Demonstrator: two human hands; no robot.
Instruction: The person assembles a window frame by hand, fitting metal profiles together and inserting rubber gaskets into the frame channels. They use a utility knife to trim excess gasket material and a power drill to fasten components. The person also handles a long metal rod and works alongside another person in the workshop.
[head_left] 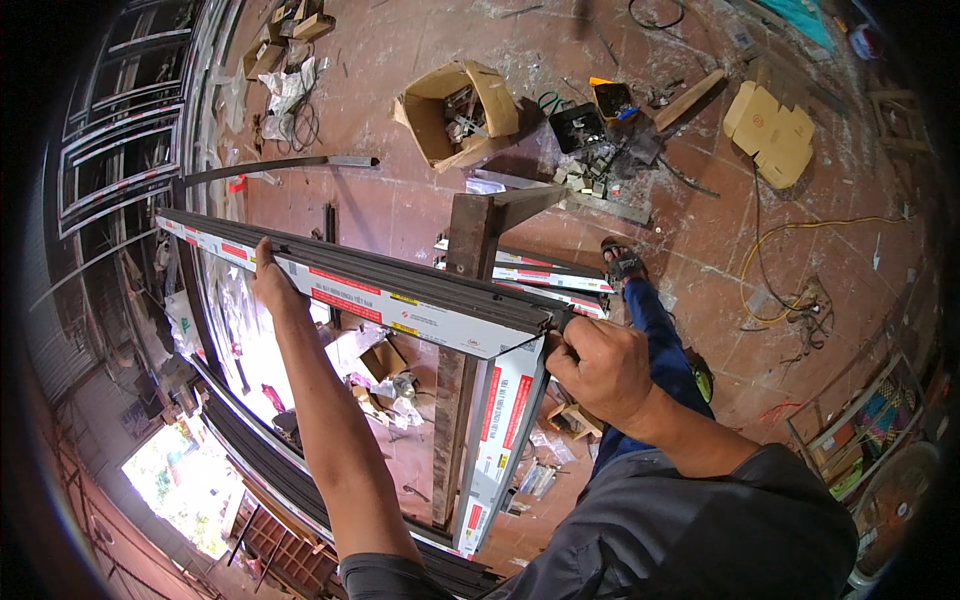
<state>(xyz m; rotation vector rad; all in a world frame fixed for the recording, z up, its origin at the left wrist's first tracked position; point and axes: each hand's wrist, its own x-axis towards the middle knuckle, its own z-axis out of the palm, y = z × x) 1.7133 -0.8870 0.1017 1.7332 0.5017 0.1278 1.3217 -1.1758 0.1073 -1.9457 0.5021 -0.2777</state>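
A dark metal window frame (380,303), its outer faces covered in white film with red and yellow patches, lies across a brown, worn support beam (470,235). Along its far side, my left hand (272,280) grips the long profile, thumb over the top edge. My right hand (603,368) is closed at the corner where the long profile meets the filmed side profile (505,420). A small dark piece (564,318) shows by its curled fingers; what exactly they hold is hidden.
An open cardboard box (455,115) of metal bits stands on the tiled floor. Near it are a black bin (578,128), scattered offcuts and flattened cardboard (770,130). A yellow cable (800,225) runs at the right. More frames (125,150) stand at the left.
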